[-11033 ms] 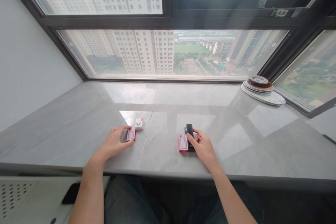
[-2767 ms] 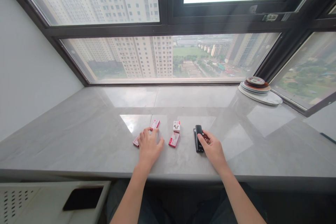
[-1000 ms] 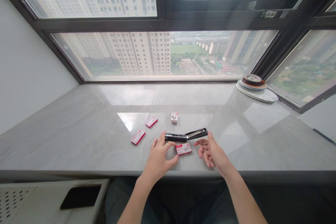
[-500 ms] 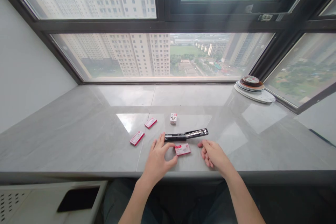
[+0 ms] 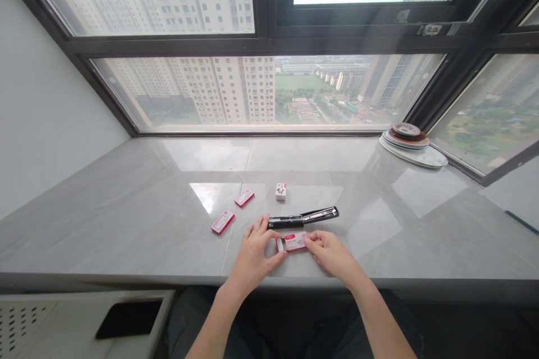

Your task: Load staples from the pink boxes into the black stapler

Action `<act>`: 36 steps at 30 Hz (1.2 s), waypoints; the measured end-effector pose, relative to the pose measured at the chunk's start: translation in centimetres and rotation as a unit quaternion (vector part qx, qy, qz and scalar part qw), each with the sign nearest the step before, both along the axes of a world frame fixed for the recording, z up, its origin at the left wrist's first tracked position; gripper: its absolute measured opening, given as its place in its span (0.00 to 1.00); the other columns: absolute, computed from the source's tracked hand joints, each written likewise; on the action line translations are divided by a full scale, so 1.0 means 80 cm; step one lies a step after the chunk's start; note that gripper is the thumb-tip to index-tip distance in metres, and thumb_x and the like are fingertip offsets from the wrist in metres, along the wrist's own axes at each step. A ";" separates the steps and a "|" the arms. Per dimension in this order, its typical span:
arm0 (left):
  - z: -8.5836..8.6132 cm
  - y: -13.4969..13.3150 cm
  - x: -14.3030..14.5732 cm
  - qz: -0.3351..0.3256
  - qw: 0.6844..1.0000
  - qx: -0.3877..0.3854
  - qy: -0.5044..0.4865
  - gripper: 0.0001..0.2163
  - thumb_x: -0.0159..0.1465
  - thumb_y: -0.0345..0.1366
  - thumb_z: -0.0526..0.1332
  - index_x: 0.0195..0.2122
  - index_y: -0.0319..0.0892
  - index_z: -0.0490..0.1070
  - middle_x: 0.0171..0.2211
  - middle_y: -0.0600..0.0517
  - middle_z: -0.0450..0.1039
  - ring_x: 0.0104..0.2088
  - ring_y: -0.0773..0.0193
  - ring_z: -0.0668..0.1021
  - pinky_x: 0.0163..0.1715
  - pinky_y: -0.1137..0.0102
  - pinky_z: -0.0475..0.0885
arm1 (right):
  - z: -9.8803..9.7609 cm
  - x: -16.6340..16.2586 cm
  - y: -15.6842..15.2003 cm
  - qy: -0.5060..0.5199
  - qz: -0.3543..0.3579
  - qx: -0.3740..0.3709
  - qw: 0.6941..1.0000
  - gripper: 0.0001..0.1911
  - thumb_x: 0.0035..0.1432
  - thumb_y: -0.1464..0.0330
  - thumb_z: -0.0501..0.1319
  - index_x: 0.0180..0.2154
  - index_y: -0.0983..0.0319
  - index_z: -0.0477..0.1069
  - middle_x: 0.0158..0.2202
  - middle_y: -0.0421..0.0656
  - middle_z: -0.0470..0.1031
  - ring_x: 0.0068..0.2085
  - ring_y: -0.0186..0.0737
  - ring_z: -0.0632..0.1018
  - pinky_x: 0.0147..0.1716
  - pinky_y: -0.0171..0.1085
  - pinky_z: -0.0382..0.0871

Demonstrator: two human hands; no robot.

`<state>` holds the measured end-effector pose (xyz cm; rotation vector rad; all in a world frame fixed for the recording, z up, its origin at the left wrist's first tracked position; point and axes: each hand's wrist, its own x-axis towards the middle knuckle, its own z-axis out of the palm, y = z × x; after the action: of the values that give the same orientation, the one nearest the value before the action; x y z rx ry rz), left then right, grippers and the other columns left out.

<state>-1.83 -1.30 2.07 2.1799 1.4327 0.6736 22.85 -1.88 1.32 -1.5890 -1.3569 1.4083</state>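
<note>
A small red-and-white staple box lies on the grey stone sill between my hands. My left hand pinches its left end, where a white inner tray shows. My right hand grips its right end. Just behind the box lies a black stapler, swung open flat, its metal channel pointing right. Neither hand touches the stapler.
Two more red staple boxes lie to the left, and a small white box stands behind the stapler. A stack of plates sits at the far right by the window. A dark phone rests on a white unit below left.
My right hand has moved left onto the staple box's right end. The box now shows its white inner tray at the left. Earlier the stapler was shut; it lies open.
</note>
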 end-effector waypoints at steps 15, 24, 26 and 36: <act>0.009 -0.005 -0.008 -0.018 0.999 0.025 0.025 0.15 0.65 0.40 0.65 0.53 0.53 0.73 0.73 0.54 0.54 0.74 0.53 0.56 0.72 0.51 0.53 | 0.053 -0.074 0.030 -0.161 0.003 0.162 0.973 0.19 0.67 0.56 0.56 0.51 0.58 0.76 0.23 0.38 0.73 0.29 0.42 0.76 0.32 0.37 0.63; 0.015 -0.001 -0.011 -0.018 1.000 0.016 0.020 0.15 0.64 0.40 0.65 0.52 0.54 0.73 0.72 0.55 0.57 0.74 0.53 0.56 0.72 0.50 0.53 | 0.038 -0.082 0.037 -0.092 -0.007 0.122 0.988 0.17 0.65 0.56 0.56 0.46 0.60 0.75 0.23 0.39 0.76 0.29 0.42 0.76 0.32 0.36 0.66; 0.015 -0.001 -0.012 -0.017 1.000 0.013 0.017 0.15 0.65 0.41 0.65 0.53 0.54 0.73 0.72 0.55 0.56 0.74 0.54 0.55 0.72 0.51 0.53 | 0.035 -0.090 0.039 -0.049 -0.020 0.101 0.993 0.17 0.64 0.55 0.58 0.46 0.60 0.74 0.23 0.38 0.76 0.28 0.40 0.76 0.31 0.35 0.66; 0.013 0.000 -0.013 -0.018 1.000 0.017 0.014 0.16 0.64 0.40 0.66 0.53 0.54 0.73 0.72 0.57 0.56 0.74 0.53 0.56 0.72 0.52 0.53 | 0.049 -0.112 0.052 -0.117 0.019 0.205 0.972 0.10 0.67 0.60 0.57 0.39 0.57 0.73 0.22 0.35 0.71 0.26 0.37 0.72 0.28 0.34 0.60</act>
<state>-2.88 -1.27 3.12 2.2440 1.4020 0.6603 13.92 2.30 5.22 -1.4838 -1.6950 0.8998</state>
